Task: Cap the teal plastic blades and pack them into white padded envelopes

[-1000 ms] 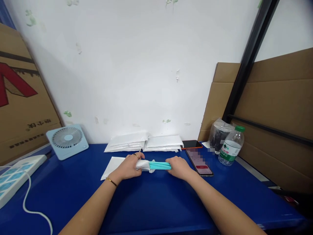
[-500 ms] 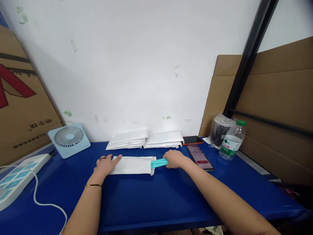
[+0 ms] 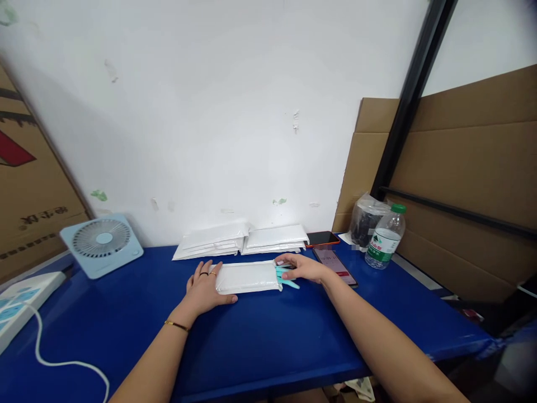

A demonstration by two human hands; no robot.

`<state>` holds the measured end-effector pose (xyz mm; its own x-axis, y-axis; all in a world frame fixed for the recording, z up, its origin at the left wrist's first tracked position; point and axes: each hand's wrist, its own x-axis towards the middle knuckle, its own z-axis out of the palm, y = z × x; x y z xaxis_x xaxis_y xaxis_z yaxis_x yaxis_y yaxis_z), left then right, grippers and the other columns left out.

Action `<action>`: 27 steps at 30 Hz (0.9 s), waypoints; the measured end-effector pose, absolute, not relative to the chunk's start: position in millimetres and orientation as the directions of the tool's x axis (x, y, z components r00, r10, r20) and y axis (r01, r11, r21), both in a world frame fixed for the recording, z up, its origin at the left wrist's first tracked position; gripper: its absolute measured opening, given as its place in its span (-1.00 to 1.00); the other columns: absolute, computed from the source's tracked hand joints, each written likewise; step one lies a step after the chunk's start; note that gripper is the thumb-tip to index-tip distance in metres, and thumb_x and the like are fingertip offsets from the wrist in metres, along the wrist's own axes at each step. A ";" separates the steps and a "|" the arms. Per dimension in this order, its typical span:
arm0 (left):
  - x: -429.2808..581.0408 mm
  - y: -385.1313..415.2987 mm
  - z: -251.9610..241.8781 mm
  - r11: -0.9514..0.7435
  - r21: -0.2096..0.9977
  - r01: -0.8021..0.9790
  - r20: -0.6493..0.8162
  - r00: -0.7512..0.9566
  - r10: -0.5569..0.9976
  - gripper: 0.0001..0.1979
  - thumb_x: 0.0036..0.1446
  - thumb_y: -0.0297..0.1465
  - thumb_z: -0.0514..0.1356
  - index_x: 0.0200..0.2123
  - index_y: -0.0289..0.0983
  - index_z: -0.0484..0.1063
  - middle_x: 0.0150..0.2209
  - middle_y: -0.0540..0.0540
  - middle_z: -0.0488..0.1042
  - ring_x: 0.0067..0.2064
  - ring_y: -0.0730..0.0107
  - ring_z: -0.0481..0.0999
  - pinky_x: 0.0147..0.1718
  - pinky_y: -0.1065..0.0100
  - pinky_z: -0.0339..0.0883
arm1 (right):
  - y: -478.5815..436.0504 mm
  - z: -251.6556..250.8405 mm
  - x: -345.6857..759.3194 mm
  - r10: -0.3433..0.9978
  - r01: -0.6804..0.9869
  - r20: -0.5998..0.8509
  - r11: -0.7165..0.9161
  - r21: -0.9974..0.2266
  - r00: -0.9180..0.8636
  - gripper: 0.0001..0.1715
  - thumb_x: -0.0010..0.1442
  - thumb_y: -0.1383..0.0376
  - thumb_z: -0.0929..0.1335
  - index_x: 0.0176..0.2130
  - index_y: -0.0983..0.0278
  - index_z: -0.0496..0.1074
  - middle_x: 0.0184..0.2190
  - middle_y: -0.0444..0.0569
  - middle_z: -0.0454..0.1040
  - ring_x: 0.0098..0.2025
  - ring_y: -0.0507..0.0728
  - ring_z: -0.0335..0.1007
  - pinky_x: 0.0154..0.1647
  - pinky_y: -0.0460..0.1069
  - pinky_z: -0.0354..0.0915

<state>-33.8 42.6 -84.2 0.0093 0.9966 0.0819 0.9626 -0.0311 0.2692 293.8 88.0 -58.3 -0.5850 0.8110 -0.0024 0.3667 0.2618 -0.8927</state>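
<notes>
A white padded mailer (image 3: 248, 276) lies flat on the blue table (image 3: 260, 341), with a teal item (image 3: 287, 276) sticking out of its right end. My left hand (image 3: 205, 287) rests flat at the mailer's left end, fingers apart, two rings on it. My right hand (image 3: 302, 267) lies over the teal item at the mailer's open end, fingers curled on it.
Two stacks of white mailers (image 3: 243, 239) lie at the wall. Two phones (image 3: 334, 262) and a water bottle (image 3: 385, 237) beside a dark bagged thing stand on the right. A small blue fan (image 3: 100, 243) and a power strip (image 3: 19, 302) are on the left. Cardboard leans on both sides.
The teal item has gone further into the mailer; less of it shows. My left hand moved from the mailer's far left corner to its left end, and the mailer now sits more to the right.
</notes>
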 end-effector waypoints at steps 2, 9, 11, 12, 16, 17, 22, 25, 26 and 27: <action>-33.7 45.9 -86.9 -0.068 0.267 0.961 0.086 0.047 0.995 0.13 -0.41 0.18 0.19 0.23 -0.17 -0.04 0.28 -0.27 -0.18 0.27 -0.19 -0.30 0.11 -0.15 -0.20 | 84.9 -74.8 291.4 0.918 0.212 0.087 0.180 -0.960 -0.386 -0.36 0.06 -0.01 0.29 0.04 0.27 0.27 0.06 0.07 0.29 0.10 0.15 0.19 0.07 0.02 0.13; -25.5 50.9 -89.0 -0.222 0.351 0.910 0.100 0.199 0.975 0.08 -0.33 0.14 0.19 0.23 -0.23 -0.03 0.26 -0.23 -0.06 0.27 -0.09 -0.17 0.17 0.03 -0.11 | 81.8 -94.4 243.7 0.984 -0.027 0.072 0.068 -0.997 -0.163 -0.16 0.18 -0.15 -0.05 0.12 0.35 0.19 0.08 0.15 0.28 0.13 0.14 0.17 0.11 0.03 0.10; -24.3 50.3 -89.4 -0.233 0.336 0.913 0.106 0.209 0.972 0.06 -0.31 0.14 0.18 0.23 -0.21 -0.03 0.26 -0.20 -0.04 0.27 -0.08 -0.18 0.17 0.03 -0.13 | 80.8 -86.8 243.9 0.972 0.023 0.125 0.133 -0.991 -0.200 -0.18 0.20 -0.13 -0.07 0.09 0.34 0.24 0.06 0.13 0.31 0.13 0.13 0.17 0.10 0.01 0.10; -24.5 50.1 -89.7 -0.224 0.320 0.921 0.109 0.199 0.974 0.06 -0.32 0.15 0.18 0.23 -0.20 -0.03 0.26 -0.20 -0.04 0.27 -0.09 -0.19 0.17 0.01 -0.15 | 79.4 -82.1 249.6 0.971 0.083 0.163 0.180 -0.980 -0.177 -0.21 0.20 -0.12 -0.05 0.07 0.33 0.26 0.06 0.11 0.31 0.12 0.12 0.17 0.10 0.01 0.10; -28.7 51.3 -92.4 -0.181 0.283 0.942 0.134 0.148 0.980 0.07 -0.32 0.17 0.17 0.23 -0.22 -0.04 0.26 -0.24 -0.05 0.26 -0.14 -0.19 0.16 -0.04 -0.17 | 67.7 -67.8 296.1 0.943 0.488 0.155 0.287 -0.824 -0.294 -0.37 -0.07 -0.03 0.37 -0.08 0.26 0.38 -0.12 0.01 0.41 -0.14 0.14 0.35 -0.10 -0.01 0.23; -29.9 51.9 -93.1 -0.188 0.294 0.937 0.136 0.154 0.979 0.07 -0.31 0.16 0.17 0.23 -0.23 -0.03 0.26 -0.25 -0.05 0.26 -0.13 -0.17 0.16 -0.02 -0.14 | 64.6 -66.8 307.2 0.917 0.549 0.054 0.283 -0.786 -0.395 -0.35 -0.20 0.06 0.45 -0.11 0.27 0.40 -0.24 -0.02 0.45 -0.27 0.11 0.37 -0.23 -0.03 0.27; -29.7 54.2 -93.1 -0.267 0.355 0.896 0.155 0.226 0.962 0.03 -0.29 0.09 0.21 0.22 -0.27 -0.01 0.24 -0.25 0.00 0.24 -0.04 -0.05 0.15 0.09 -0.06 | 60.9 -74.5 314.5 0.891 0.503 0.018 0.273 -0.820 -0.453 -0.61 -0.17 0.30 0.43 -0.25 0.33 0.40 -0.50 -0.12 0.45 -0.46 0.02 0.38 -0.44 -0.12 0.26; -26.4 53.8 -90.9 -0.292 0.366 0.884 0.167 0.246 0.955 -0.01 -0.26 0.06 0.21 0.21 -0.26 0.01 0.23 -0.23 0.01 0.23 0.00 0.01 0.16 0.11 -0.04 | 65.5 -79.8 298.2 0.896 0.469 0.112 0.327 -0.820 -0.429 -0.78 -0.10 0.27 0.39 -0.38 0.34 0.45 -0.53 -0.09 0.47 -0.45 0.03 0.39 -0.41 -0.11 0.27; -25.4 53.5 -90.4 -0.291 0.366 0.884 0.171 0.244 0.955 -0.02 -0.25 0.06 0.21 0.21 -0.26 0.01 0.23 -0.24 0.02 0.23 0.01 0.01 0.16 0.12 -0.04 | 66.6 -80.4 294.9 0.901 0.481 0.145 0.347 -0.805 -0.408 -0.79 -0.09 0.26 0.39 -0.40 0.34 0.46 -0.52 -0.08 0.47 -0.45 0.03 0.39 -0.41 -0.11 0.27; -24.6 53.3 -90.1 -0.289 0.364 0.885 0.177 0.239 0.955 -0.02 -0.25 0.06 0.21 0.20 -0.27 0.01 0.23 -0.25 0.01 0.23 0.01 0.00 0.16 0.12 -0.04 | 67.1 -80.4 293.2 0.909 0.504 0.176 0.361 -0.785 -0.377 -0.79 -0.08 0.25 0.39 -0.40 0.33 0.47 -0.51 -0.08 0.48 -0.45 0.03 0.39 -0.40 -0.11 0.27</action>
